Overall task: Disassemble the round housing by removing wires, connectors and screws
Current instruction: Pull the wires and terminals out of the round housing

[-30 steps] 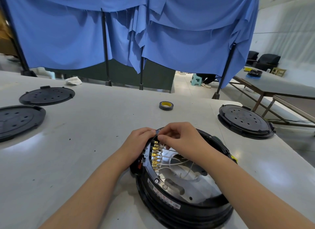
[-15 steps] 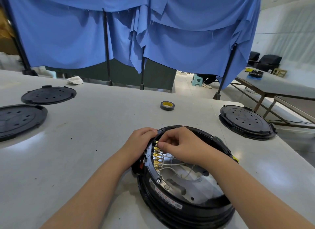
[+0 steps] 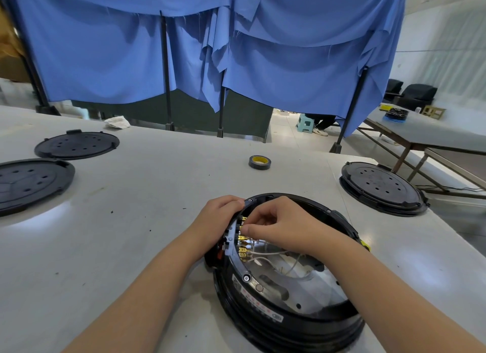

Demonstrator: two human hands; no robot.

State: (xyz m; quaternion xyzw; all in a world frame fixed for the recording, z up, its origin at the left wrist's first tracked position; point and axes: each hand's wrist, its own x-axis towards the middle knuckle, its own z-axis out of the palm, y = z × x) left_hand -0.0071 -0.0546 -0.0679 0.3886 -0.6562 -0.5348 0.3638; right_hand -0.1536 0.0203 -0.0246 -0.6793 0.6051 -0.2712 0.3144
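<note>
The round housing (image 3: 286,295) is set on the near part of the grey surface (image 3: 147,221), open side up and tilted slightly toward the camera. A row of brass connectors (image 3: 244,243) is ranged along its inner left wall, with white wires (image 3: 271,254) led from them rightward into the hollow. The left hand (image 3: 219,222) is curled over the outside of the left rim, which it grips to steady the housing. The right hand (image 3: 280,227) is reached across from the right, its thumb and fingers pinched on a connector near the far end of the row. The connectors point to the right, so the pull would probably be made rightward, into the open middle. Free room is left there over the metal plate (image 3: 302,287). A tape roll (image 3: 259,162) and black lids (image 3: 381,188) are laid well apart.
</note>
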